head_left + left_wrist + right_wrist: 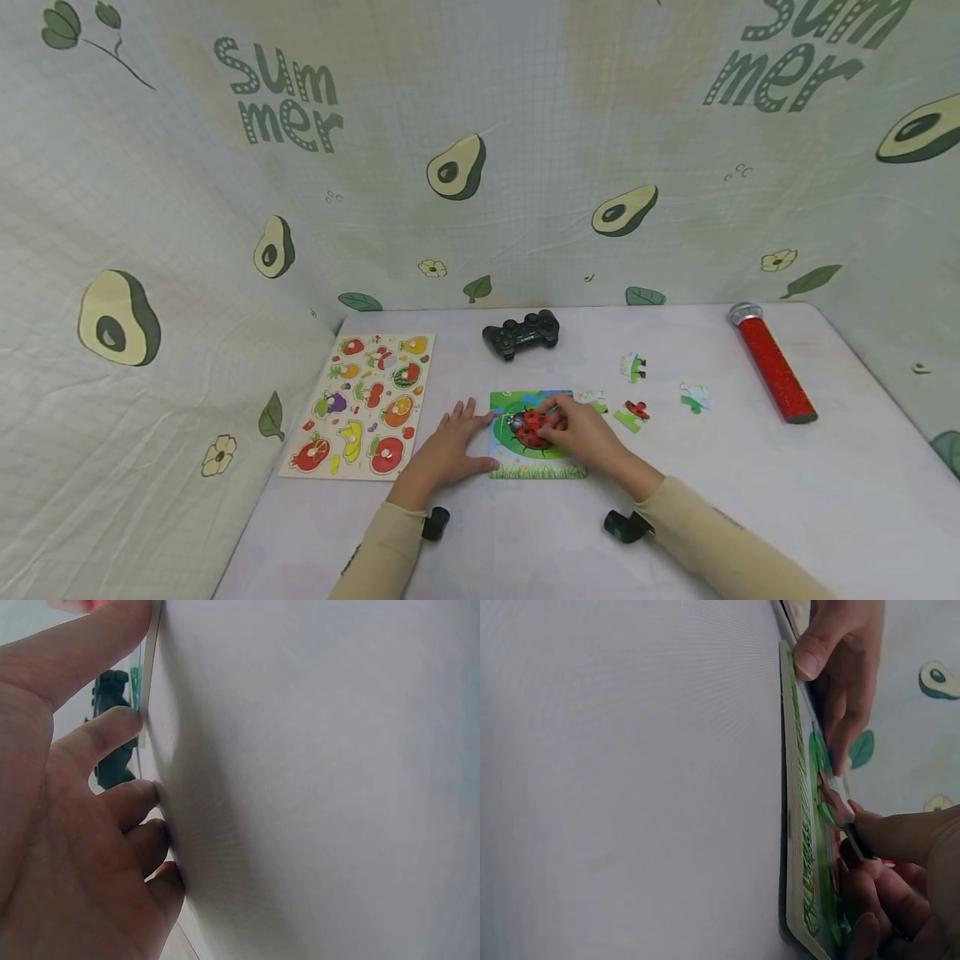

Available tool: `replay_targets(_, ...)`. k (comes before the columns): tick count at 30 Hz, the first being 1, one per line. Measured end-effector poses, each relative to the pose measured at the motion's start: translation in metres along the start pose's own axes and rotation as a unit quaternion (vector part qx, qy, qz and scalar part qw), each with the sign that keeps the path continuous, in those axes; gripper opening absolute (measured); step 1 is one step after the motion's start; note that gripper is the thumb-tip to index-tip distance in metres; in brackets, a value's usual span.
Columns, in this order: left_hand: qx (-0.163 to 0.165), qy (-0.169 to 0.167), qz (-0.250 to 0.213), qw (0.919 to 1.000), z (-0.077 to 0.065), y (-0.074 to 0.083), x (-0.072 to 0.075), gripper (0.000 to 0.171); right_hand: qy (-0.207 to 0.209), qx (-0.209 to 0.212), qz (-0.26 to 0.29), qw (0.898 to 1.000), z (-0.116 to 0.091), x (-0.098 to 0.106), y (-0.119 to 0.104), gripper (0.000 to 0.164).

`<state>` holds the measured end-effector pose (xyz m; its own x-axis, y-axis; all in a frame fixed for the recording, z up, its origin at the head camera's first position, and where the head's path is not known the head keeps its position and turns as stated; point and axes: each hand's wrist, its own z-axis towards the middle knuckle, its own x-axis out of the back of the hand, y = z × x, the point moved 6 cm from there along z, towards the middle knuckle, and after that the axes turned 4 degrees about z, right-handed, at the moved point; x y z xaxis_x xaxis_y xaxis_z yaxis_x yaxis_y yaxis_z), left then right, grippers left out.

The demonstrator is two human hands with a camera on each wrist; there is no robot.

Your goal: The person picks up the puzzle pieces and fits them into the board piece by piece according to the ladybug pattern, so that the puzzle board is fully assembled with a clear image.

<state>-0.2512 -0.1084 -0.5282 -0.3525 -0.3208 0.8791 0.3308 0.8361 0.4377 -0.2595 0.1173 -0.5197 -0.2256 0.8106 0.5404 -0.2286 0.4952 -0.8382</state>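
Note:
A ladybug jigsaw board (536, 472) lies flat on the table in front of the person. The left hand (455, 446) rests beside its left edge, thumb and index finger touching the board, fingers spread. Over the ladybug picture, the right hand (581, 429) pinches a puzzle piece (843, 814) between thumb and fingers; in the right wrist view the piece is tilted above the board. Loose pieces lie to the right: a red-and-green piece (632, 415), a green-and-white piece (633, 367) and a pale blue-green piece (694, 397). Another piece (594, 400) is partly behind the right hand.
A wooden fruit board (360, 408) lies at the left of the table. Behind the jigsaw sits a black game controller (522, 333). A red microphone (774, 364) lies at the far right. Avocado-print cloth (525, 100) hangs behind and around the table.

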Motion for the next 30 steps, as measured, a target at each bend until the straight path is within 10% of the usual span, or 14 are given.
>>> replay_targets(14, 0.001, 0.002, 0.000, 1.0000, 0.0000, -0.0009, -0.0007, 0.080, 0.017, -0.019, -0.070, 0.997, 0.0037, -0.0067, -0.0033, 0.030)
replay_targets(30, 0.003, 0.000, -0.001, 1.0000, 0.0005, -0.0012, -0.0009, 0.080, -0.069, 0.010, -0.144, 0.987, -0.0017, -0.0097, -0.0094, 0.054)
